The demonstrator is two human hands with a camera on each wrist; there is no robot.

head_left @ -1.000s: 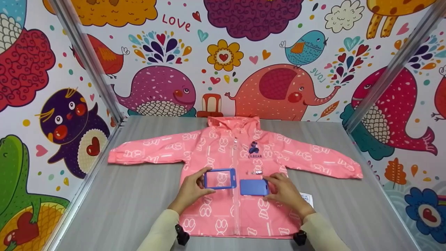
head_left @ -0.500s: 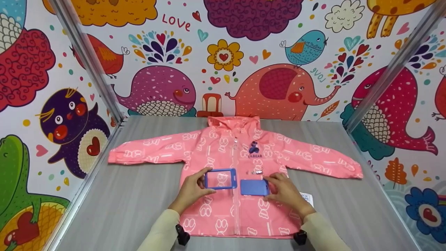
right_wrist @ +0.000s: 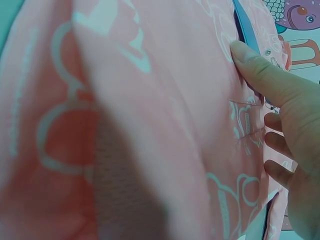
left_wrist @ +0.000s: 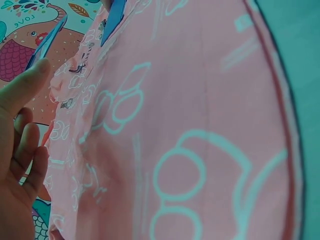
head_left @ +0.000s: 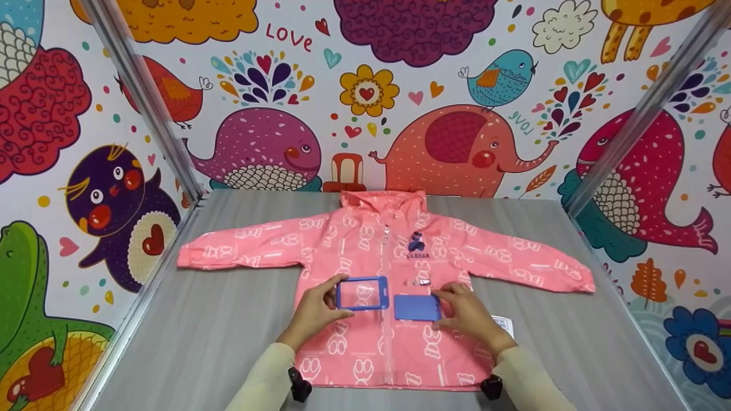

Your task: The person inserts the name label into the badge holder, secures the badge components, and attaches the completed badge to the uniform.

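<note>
My left hand (head_left: 314,308) grips the left end of a blue rectangular frame (head_left: 384,293), like the front of an ID card holder; the pink jacket shows through its middle. At the frame's right, a flat blue panel (head_left: 416,307) with a slot at one end is pinched at its right end by my right hand (head_left: 467,313). Frame and panel are apart. Both overlap the front of the pink jacket (head_left: 361,328). In the right wrist view, the thumb (right_wrist: 255,62) lies against the blue edge (right_wrist: 246,25). Small metal pieces (head_left: 424,282) lie just above the panel.
The jacket lies spread, zipped, sleeves out, on a grey table (head_left: 177,325). A white printed card (head_left: 502,324) sticks out beside its right edge. Cartoon-printed walls (head_left: 365,34) with metal corner posts (head_left: 639,114) enclose the table's back and sides.
The frame and panel have shifted very slightly to the right in the hands. Otherwise the hands and jacket stay as they were.
</note>
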